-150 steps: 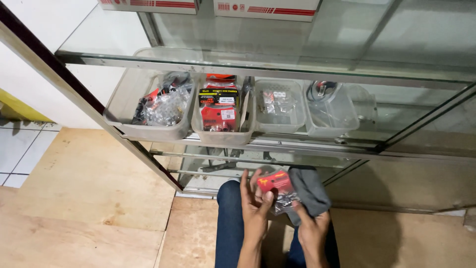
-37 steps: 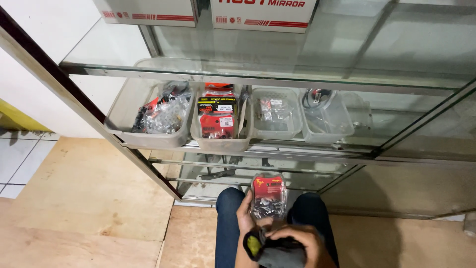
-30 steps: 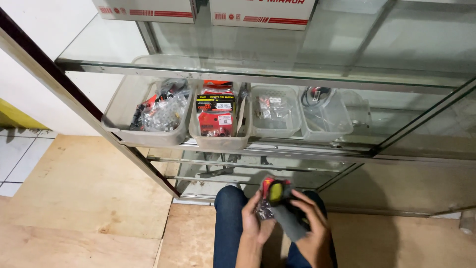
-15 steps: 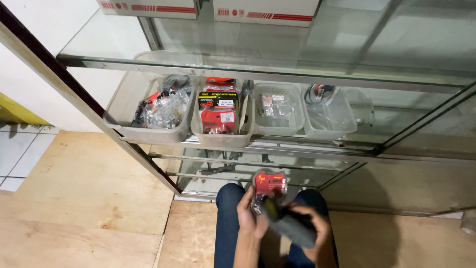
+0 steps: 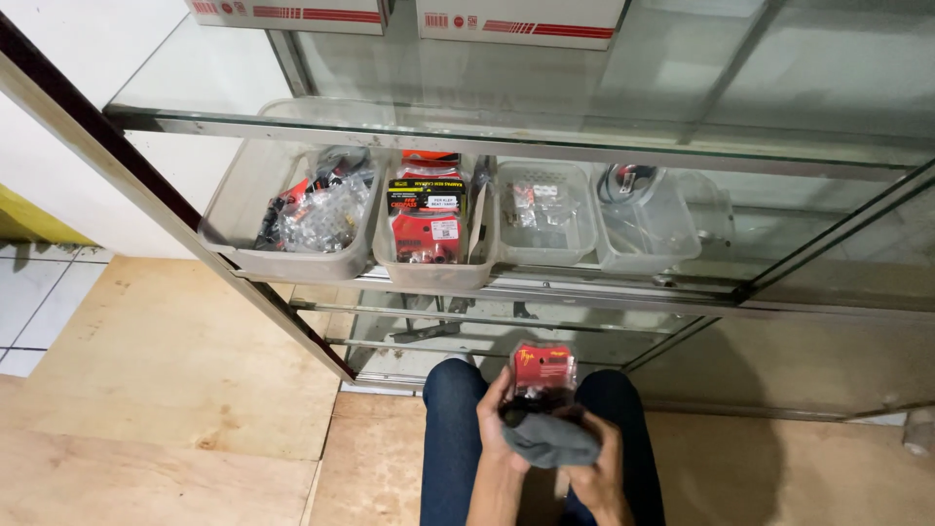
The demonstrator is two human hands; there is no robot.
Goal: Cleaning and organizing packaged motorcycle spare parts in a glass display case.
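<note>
My left hand (image 5: 495, 421) holds a small clear packet with a red card header (image 5: 542, 373) upright over my knees. My right hand (image 5: 600, 464) presses a folded grey cloth (image 5: 548, 440) against the lower part of that packet, covering it. Both hands are low in the view, in front of a glass display cabinet. My legs in dark blue jeans (image 5: 451, 429) show beneath them.
On the glass shelf (image 5: 545, 146) stand several translucent plastic bins: one with bagged parts (image 5: 302, 209), one with red and black packets (image 5: 429, 219), two nearly bare (image 5: 545, 209). White boxes (image 5: 521, 18) sit on top. Plywood floor (image 5: 175, 390) lies left, tiles at far left.
The grey cloth has moved from beside the packet down over its lower end. The packet stays upright in my left hand, and the view has tilted slightly.
</note>
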